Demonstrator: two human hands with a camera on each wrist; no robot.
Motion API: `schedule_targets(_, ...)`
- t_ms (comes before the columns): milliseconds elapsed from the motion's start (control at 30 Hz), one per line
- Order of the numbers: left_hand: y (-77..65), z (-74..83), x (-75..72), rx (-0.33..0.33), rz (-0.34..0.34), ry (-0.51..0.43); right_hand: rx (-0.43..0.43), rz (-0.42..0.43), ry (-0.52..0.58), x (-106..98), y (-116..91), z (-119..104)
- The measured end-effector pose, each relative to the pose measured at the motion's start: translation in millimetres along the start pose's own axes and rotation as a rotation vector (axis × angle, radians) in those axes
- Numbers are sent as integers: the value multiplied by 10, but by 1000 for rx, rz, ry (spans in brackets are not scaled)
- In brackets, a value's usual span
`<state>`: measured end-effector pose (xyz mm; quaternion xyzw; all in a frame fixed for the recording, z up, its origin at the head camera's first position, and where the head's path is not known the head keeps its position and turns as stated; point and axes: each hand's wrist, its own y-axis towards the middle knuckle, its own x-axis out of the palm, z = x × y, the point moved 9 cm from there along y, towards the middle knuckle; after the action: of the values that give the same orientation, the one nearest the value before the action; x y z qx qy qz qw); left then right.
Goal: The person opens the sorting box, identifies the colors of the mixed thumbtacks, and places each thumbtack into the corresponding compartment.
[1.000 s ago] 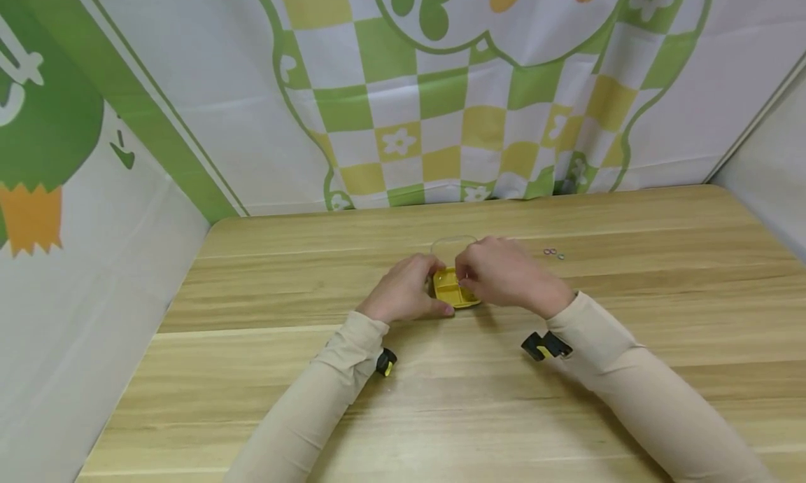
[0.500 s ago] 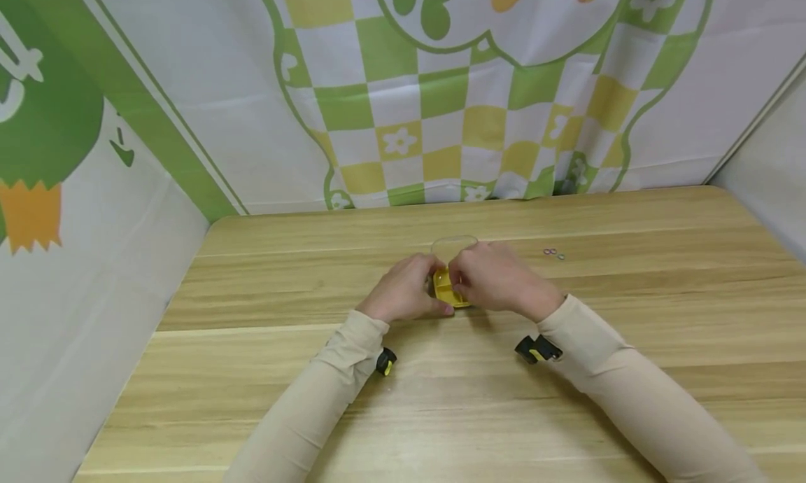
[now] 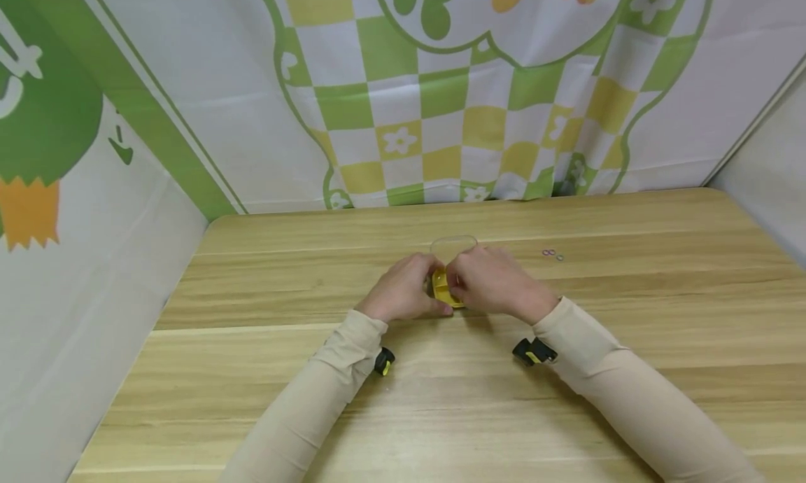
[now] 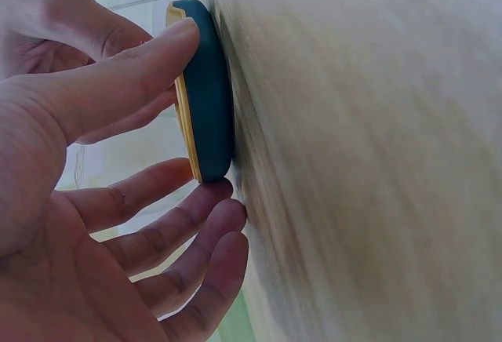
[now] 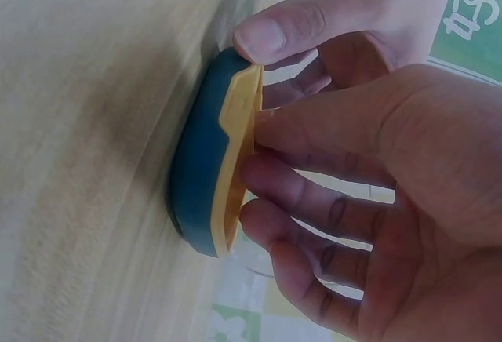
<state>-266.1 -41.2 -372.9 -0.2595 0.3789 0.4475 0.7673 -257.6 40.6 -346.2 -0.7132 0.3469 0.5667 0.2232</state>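
Observation:
A small compartmented box, like a pill case, lies on the table with a yellow divided inside and a dark teal outer shell. My left hand holds it by the edge, thumb on the near side and fingers at the far side. My right hand reaches over the right part of the box, covering it in the head view. In the right wrist view, the right thumb and fingertips dip just inside the yellow rim. Whether they pinch something tiny, I cannot tell.
A clear lid stands out behind the box, on its far side. To the right on the wooden table lie a few tiny ring-like pieces. A patterned curtain hangs behind the table's back edge.
My right hand has shifted left and slightly toward me across the box, covering more of its compartments. The left hand and the small pieces on the table stay put.

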Motion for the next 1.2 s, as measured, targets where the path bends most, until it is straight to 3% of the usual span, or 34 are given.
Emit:
schedule_targets(867,-7,6,1,-3,-14,2,1,-17,9,-13,-27,-3)
schedule_targets(1200,-6,15,-1,-3,-16,-23,31,-25,3,-113,-67,138)
